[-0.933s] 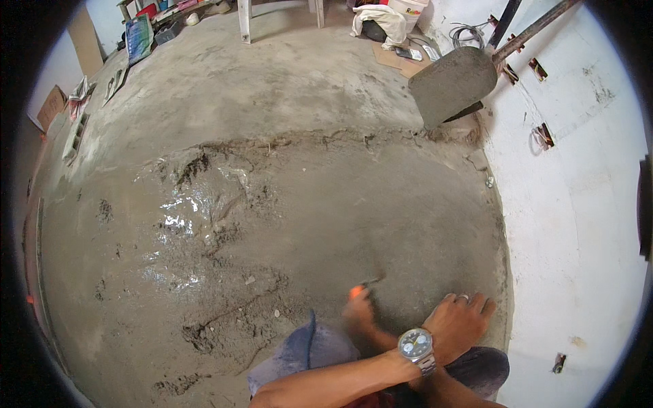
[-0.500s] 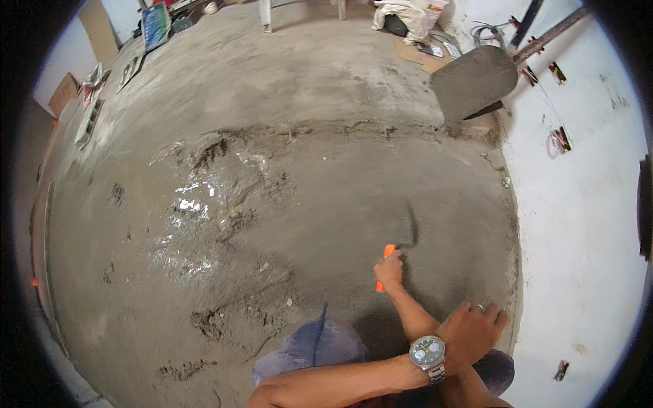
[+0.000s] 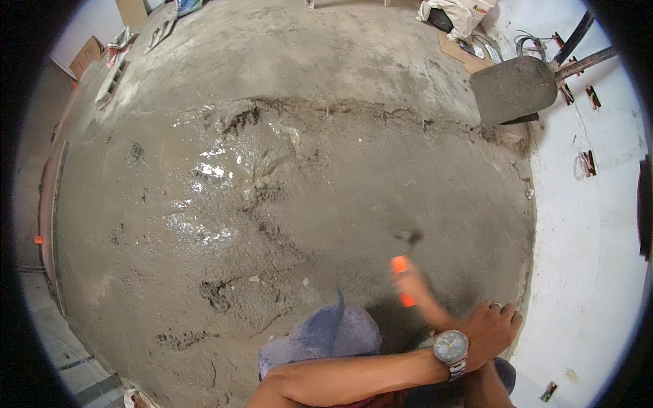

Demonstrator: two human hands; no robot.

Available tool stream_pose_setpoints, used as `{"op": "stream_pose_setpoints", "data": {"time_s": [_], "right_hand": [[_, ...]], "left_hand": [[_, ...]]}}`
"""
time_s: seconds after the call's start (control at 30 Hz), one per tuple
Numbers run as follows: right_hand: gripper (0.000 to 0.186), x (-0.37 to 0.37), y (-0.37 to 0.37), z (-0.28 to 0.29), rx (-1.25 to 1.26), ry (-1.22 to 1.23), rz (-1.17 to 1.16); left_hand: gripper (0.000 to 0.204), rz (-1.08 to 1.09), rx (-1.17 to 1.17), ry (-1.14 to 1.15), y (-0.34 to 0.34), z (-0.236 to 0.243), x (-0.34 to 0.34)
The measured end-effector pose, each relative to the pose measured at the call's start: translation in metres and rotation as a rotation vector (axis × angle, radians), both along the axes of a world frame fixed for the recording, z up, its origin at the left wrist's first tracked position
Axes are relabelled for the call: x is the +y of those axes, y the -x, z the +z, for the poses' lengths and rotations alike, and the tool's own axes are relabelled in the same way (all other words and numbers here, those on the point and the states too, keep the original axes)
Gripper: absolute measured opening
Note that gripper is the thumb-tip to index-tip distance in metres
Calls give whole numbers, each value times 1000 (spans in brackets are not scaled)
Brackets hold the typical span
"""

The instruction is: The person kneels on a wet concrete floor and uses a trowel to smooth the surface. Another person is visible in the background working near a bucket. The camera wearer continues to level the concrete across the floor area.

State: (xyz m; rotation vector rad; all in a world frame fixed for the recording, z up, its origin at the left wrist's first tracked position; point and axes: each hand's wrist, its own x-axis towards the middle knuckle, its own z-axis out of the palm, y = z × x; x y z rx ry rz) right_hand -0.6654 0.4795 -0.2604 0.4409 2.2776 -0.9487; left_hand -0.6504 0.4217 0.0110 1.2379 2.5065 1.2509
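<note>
My right hand, blurred by motion, is closed around the orange handle of a trowel. The trowel's blurred dark front end lies over the smoothed wet cement in front of me. I cannot make out the blade's outline. My left arm, with a metal-band wristwatch, crosses over my right forearm. My left hand holds nothing, wears a ring and drapes its slightly parted fingers toward the wall. Its fingertips are partly hidden. My bent knee in grey-blue cloth shows at the lower middle.
Rougher, shiny wet cement lies on the left, with lumps and a ragged ridge. A shovel leans at the white wall on the right. A hollow block stands far left. Cloth and cables lie far right.
The view has shifted, so the floor and shovel sit farther right. My right hand has drawn the trowel nearer to me over the cement. My left hand stays across my right arm.
</note>
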Motion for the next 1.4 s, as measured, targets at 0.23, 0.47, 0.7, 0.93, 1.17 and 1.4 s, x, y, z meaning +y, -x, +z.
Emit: {"op": "stream_pose_setpoints", "data": {"time_s": [0.23, 0.47, 0.7, 0.93, 1.17, 1.4], "right_hand": [[28, 226, -46, 80, -371, 83, -292], [41, 172, -82, 24, -179, 218, 77], [42, 123, -64, 31, -397, 257, -129], [37, -58, -12, 34, -433, 306, 80], [36, -110, -10, 30, -447, 462, 38], [37, -103, 17, 46, -435, 726, 96]], "left_hand": [[20, 2, 8, -191, -18, 9, 27], [24, 5, -36, -223, -20, 11, 45], [24, -123, -118, -206, -7, 27, 28], [22, 31, -67, -210, 2, 28, -31], [23, 156, 17, -244, 8, 11, -24], [29, 263, -48, -110, 3, -5, -69]]}}
